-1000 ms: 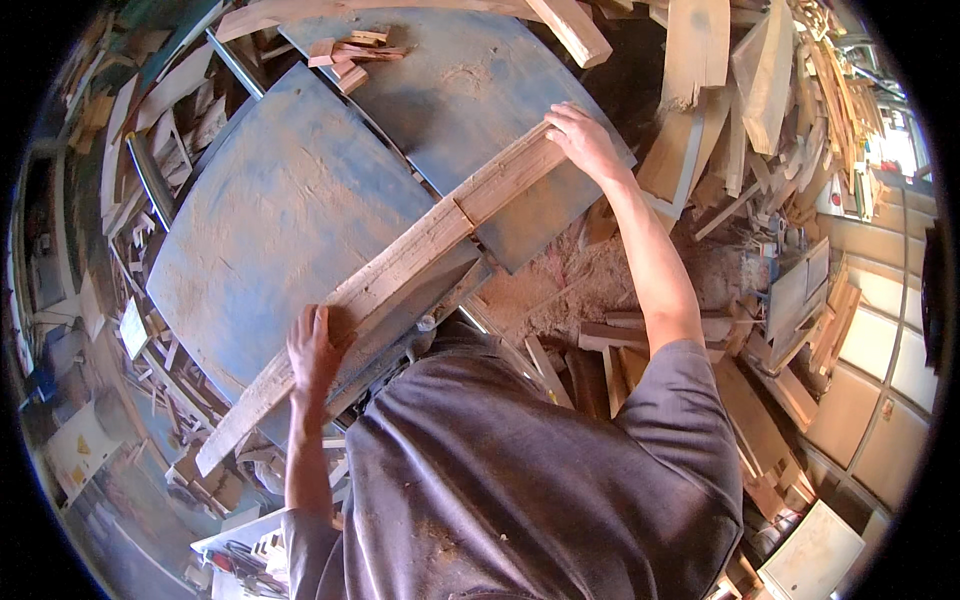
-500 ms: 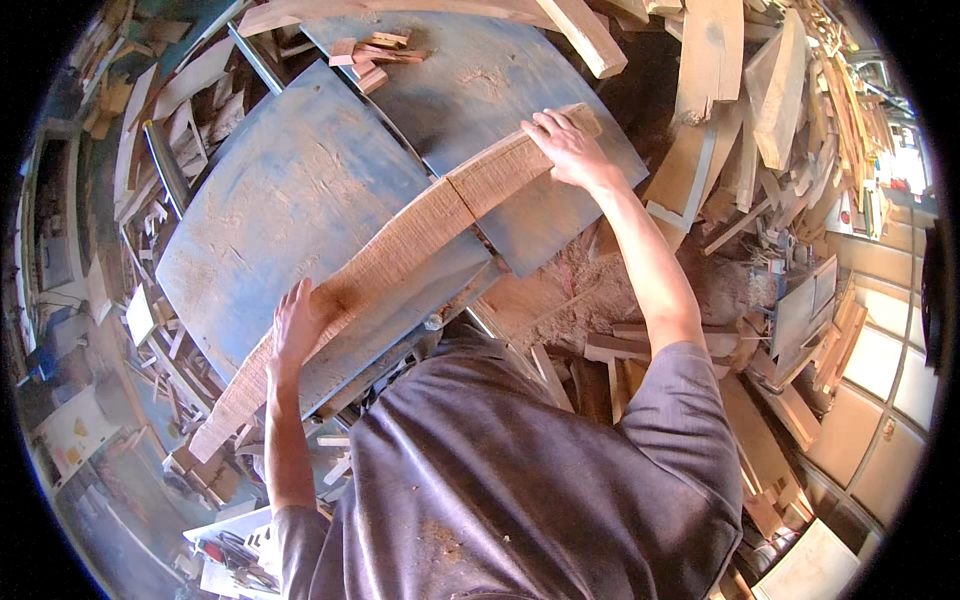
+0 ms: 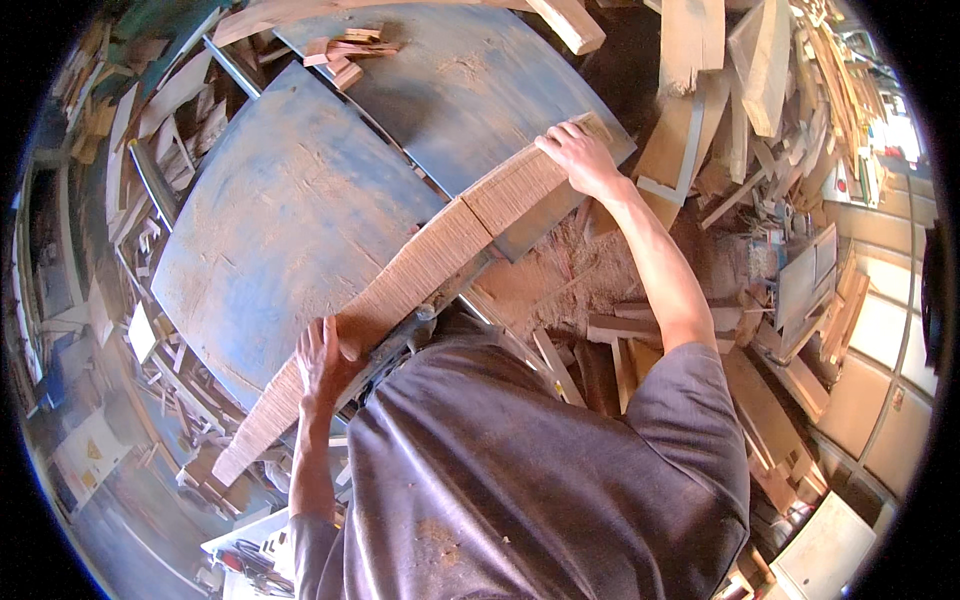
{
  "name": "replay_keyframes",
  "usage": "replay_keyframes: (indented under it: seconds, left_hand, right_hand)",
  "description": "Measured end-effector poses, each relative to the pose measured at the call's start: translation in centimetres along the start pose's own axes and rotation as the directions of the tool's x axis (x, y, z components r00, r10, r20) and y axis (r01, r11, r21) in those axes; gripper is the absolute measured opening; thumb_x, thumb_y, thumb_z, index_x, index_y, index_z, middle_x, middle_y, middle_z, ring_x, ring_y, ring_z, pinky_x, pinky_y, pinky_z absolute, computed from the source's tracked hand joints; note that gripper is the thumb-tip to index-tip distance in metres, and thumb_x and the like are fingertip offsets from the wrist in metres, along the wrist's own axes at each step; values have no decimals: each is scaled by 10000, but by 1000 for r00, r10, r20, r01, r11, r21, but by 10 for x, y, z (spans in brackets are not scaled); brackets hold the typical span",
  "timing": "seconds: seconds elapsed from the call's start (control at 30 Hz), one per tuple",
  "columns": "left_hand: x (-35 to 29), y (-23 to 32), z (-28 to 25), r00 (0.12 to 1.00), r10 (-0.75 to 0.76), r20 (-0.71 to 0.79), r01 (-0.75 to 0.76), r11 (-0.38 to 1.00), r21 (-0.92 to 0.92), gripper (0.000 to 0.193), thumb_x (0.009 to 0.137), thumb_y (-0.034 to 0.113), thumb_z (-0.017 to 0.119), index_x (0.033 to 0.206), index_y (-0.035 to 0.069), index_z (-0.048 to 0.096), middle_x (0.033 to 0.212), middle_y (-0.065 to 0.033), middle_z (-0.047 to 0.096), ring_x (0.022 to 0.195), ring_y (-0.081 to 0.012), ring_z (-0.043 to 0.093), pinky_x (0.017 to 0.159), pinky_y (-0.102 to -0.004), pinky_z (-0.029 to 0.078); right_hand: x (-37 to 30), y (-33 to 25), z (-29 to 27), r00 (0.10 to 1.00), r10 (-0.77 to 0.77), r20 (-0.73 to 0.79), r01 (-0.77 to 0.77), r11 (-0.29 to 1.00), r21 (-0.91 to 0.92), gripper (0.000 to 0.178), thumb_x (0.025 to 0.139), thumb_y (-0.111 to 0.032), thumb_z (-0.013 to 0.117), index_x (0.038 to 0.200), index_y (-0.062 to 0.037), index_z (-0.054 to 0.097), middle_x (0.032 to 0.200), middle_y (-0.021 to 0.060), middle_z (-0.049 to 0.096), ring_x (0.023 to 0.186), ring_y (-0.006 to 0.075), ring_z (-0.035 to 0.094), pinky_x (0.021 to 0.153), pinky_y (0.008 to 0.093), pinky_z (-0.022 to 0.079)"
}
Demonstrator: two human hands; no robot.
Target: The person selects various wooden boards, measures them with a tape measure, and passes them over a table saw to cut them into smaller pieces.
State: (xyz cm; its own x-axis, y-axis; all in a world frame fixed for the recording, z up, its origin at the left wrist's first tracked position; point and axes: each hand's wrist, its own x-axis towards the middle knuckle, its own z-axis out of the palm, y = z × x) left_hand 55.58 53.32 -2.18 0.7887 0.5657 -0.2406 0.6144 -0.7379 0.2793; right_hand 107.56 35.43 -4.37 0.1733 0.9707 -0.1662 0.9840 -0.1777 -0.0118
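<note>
A long, rough-sawn wooden plank (image 3: 410, 265) lies slantwise across the near side of a dusty blue-grey metal machine table (image 3: 290, 230). A dark line crosses its face near the middle. Its lower-left end sticks out past the table's edge. My left hand (image 3: 328, 358) grips the plank toward that end, thumb on the near side and fingers over the far side. At the upper-right end my right hand (image 3: 580, 158) is wrapped over the plank, its fingers on the far edge. What lies under the plank is hidden.
Small reddish offcuts (image 3: 348, 55) lie on the far table section (image 3: 470, 80), beyond a narrow slot. Tall boards (image 3: 692, 45) lean at the upper right. Sawdust (image 3: 560, 270) and timber pieces (image 3: 640, 330) cover the floor at right. Scrap wood (image 3: 180, 150) is heaped along the left.
The plank has shifted toward me and to the right across the table, with both hands still on it. My left hand has come nearer to my body. The view has moved slightly.
</note>
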Motion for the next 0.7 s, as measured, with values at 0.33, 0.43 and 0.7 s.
replay_keyframes:
  seconds: [0.33,0.43,0.7]
  left_hand:
    - [-25,-9,67,976,35,-217,15,974,225,701,716,270,802,1275,-10,486,1381,-237,425,1281,-431,426,1082,-567,338]
    - [-26,-9,76,970,62,-236,18,946,324,701,701,338,821,1240,15,509,1382,-203,437,1274,-420,423,1087,-566,325]
    - [-16,13,42,980,-29,-197,47,995,85,851,531,361,919,1215,32,535,1354,-176,482,1250,-396,444,1076,-543,338]
  right_hand:
    - [-2,-7,11,999,34,-11,-34,999,-2,553,770,118,656,1282,-65,556,1226,114,588,1225,292,527,1076,399,490]
    - [-1,-6,13,1000,-3,-19,3,1000,-8,561,762,118,667,1280,-66,556,1225,122,589,1215,298,530,1086,406,476]
    - [1,-5,1,999,34,39,-36,998,56,549,766,160,593,1277,-42,574,1207,112,591,1207,288,520,1119,409,408]
